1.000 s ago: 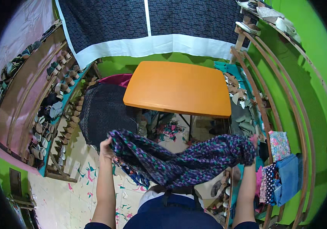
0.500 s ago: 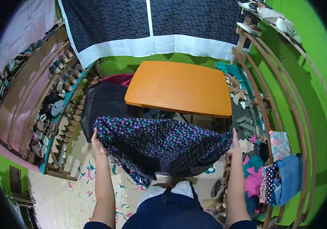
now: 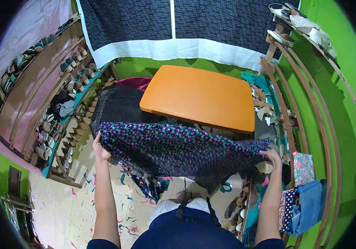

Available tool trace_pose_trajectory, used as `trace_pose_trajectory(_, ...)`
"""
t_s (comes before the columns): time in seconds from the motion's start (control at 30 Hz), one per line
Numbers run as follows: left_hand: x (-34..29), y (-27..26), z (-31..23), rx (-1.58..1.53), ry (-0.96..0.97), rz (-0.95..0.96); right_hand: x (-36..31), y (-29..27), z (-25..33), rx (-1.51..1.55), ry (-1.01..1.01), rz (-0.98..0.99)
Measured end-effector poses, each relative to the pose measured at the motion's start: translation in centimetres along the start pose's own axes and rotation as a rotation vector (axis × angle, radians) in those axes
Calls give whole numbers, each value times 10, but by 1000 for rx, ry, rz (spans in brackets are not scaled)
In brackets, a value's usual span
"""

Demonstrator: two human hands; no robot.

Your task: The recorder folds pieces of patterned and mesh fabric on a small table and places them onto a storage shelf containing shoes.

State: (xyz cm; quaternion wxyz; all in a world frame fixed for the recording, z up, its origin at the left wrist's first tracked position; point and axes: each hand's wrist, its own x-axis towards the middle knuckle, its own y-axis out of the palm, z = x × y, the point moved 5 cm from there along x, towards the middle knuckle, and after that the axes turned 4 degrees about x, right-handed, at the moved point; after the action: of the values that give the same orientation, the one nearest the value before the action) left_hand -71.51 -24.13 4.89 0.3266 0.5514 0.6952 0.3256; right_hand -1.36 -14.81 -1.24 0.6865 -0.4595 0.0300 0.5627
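Note:
A dark floral fabric (image 3: 178,149), patterned in purple and green, stretches between my two raised hands in front of my body. My left hand (image 3: 101,150) is closed on its left end, fingers partly behind the cloth. At the right end my right hand (image 3: 272,157) pinches the edge. The lower part of the cloth sags in dark folds, blurred toward the right. Beyond the fabric stands an orange table (image 3: 198,97), its top bare, and the cloth's upper edge passes just short of it. Below the left half, another patterned cloth (image 3: 146,184) hangs or lies; which, I cannot tell.
Shelves of shoes and wooden shoe forms (image 3: 76,133) line the left. A black textured cover (image 3: 117,106) sits left of the table. Folded fabrics (image 3: 308,207) hang on a wooden rack (image 3: 327,137) at right. Coloured scraps (image 3: 124,228) litter the tiled floor.
My hands have moved farther apart, the right one going outward and slightly down. The fabric is now stretched wider and its upper edge slopes down to the right. The view has shifted slightly.

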Motion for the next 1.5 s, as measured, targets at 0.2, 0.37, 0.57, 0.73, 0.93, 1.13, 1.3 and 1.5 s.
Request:
trace_pose_trajectory(0.2,10,28,9,5,29,104,48,-72,5,510,-533,-305)
trace_pose_trajectory(0.37,-5,-37,3,145,-62,-207,33,-25,-19,1516,-302,282)
trace_pose_trajectory(0.57,-44,-108,60,299,-520,-378,54,60,-127,1035,247,251)
trace_pose_trajectory(0.73,-29,-103,104,820,-589,-552,98,74,-191,321,346,163)
trace_pose_trajectory(0.93,29,-74,155,1644,-309,-38,94,138,-81,-849,-645,256)
trace_pose_trajectory(1.13,45,38,174,1092,-218,78,13,139,28,391,-244,191)
trace_pose_trajectory(1.3,62,78,133,575,-607,-146,-21,120,92,989,-2,775)
trace_pose_trajectory(1.5,55,83,101,1953,-939,327,-19,63,74,-983,-223,396)
